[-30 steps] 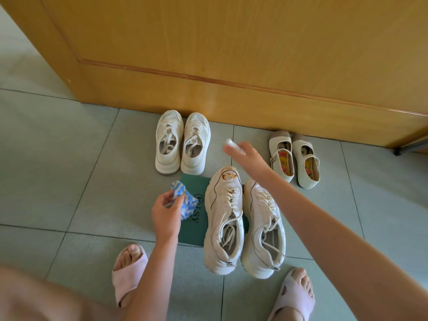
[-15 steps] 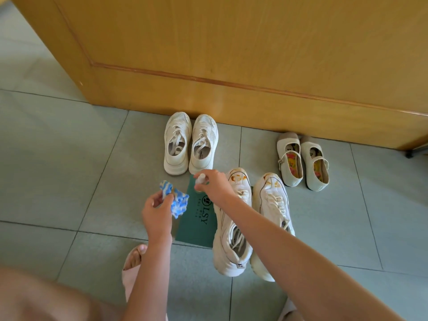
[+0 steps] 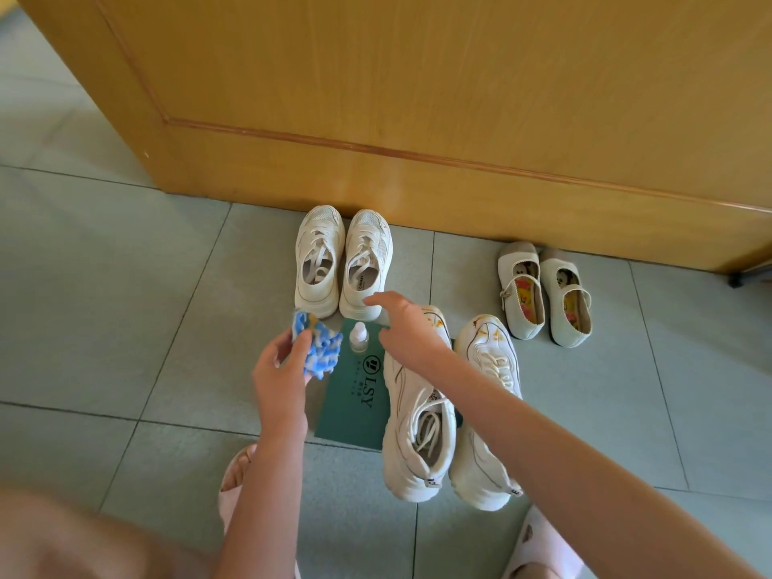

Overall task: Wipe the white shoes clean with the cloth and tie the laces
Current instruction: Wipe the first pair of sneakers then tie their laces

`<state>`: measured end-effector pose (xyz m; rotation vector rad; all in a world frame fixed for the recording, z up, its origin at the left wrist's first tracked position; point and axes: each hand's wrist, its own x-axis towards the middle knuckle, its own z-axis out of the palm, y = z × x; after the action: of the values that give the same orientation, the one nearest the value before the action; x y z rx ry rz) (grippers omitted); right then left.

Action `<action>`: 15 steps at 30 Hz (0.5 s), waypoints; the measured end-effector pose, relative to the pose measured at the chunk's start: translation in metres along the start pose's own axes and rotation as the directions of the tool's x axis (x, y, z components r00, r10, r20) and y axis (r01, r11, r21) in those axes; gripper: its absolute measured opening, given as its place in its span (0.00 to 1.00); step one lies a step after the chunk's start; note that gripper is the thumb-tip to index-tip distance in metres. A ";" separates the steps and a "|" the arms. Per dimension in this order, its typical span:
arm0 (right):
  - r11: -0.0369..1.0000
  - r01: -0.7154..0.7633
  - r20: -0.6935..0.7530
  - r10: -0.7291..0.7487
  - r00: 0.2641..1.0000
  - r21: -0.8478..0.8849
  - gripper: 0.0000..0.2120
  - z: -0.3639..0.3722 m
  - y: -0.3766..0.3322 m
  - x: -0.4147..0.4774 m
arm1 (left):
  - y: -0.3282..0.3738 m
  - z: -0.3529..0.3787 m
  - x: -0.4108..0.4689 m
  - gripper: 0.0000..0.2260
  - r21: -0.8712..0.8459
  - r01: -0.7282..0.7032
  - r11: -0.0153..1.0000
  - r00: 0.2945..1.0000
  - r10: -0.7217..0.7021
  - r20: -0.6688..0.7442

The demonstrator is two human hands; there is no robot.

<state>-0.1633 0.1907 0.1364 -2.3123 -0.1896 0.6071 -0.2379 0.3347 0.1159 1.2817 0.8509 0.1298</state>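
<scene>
My left hand [image 3: 280, 371] grips a crumpled blue and white cloth [image 3: 318, 344] above the floor. A small white bottle [image 3: 358, 337] stands upright on a green card [image 3: 355, 405]. Just right of the bottle hovers my right hand [image 3: 403, 323], fingers relaxed and empty, index finger stretched toward the far sneakers. Two chunky white sneakers [image 3: 420, 420] with loose laces lie below my right forearm, toes pointing away. A second white sneaker pair [image 3: 343, 261] stands near the wooden door.
A wooden door [image 3: 417, 98] fills the top of the view. A pair of small cream strap shoes [image 3: 543, 292] sits at the right by the door. My feet in pink slippers [image 3: 234, 482] are at the bottom, on grey floor tiles.
My right hand carried the small white bottle leftward, set it upright on the green card and released it. My left hand kept the cloth, nearly still.
</scene>
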 end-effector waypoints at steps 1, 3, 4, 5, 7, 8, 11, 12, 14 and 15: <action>0.999 0.027 -0.044 -0.026 0.999 0.038 0.23 -0.007 -0.001 -0.005 | 0.003 0.001 -0.001 0.10 0.000 -0.004 1.000 1.000 0.004 0.006; 0.984 0.052 -0.099 -0.036 0.994 0.172 0.15 -0.017 -0.005 -0.016 | 0.012 0.005 -0.004 0.08 0.018 -0.023 1.000 0.999 0.022 0.037; 0.965 0.040 -0.090 -0.017 0.996 0.260 0.13 -0.021 -0.008 -0.020 | 0.017 0.008 -0.007 0.09 0.013 -0.027 1.000 0.997 0.026 0.070; 0.940 0.004 -0.060 0.018 0.998 0.342 0.12 -0.024 -0.009 -0.022 | 0.022 0.012 -0.010 0.10 -0.003 -0.018 1.000 0.993 0.018 0.117; 0.890 -0.098 0.030 0.094 0.995 0.445 0.16 -0.034 -0.007 -0.023 | 0.033 0.026 -0.019 0.09 -0.034 0.008 0.999 0.971 0.001 0.241; 0.860 -0.138 0.082 0.112 0.990 0.492 0.18 -0.041 -0.005 -0.023 | 0.038 0.034 -0.024 0.08 -0.040 0.023 0.999 0.956 -0.010 0.294; 0.742 -0.219 0.208 0.109 0.972 0.634 0.20 -0.065 0.008 -0.025 | 0.046 0.059 -0.037 0.08 -0.059 0.108 0.992 0.903 -0.073 0.422; 0.717 -0.226 0.222 0.101 0.970 0.660 0.20 -0.073 0.013 -0.027 | 0.048 0.066 -0.042 0.08 -0.057 0.139 0.989 0.884 -0.098 0.456; 0.694 -0.204 0.206 0.082 0.975 0.690 0.17 -0.087 0.025 -0.033 | 0.046 0.078 -0.050 0.09 -0.037 0.164 0.986 0.856 -0.123 0.503; 0.691 -0.193 0.196 0.075 0.978 0.696 0.16 -0.094 0.031 -0.036 | 0.043 0.082 -0.053 0.09 -0.024 0.160 0.987 0.849 -0.125 0.514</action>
<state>-0.1512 0.0993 0.1865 -1.5190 0.1390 0.7697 -0.2080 0.2561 0.1820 1.1091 0.4713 -0.2931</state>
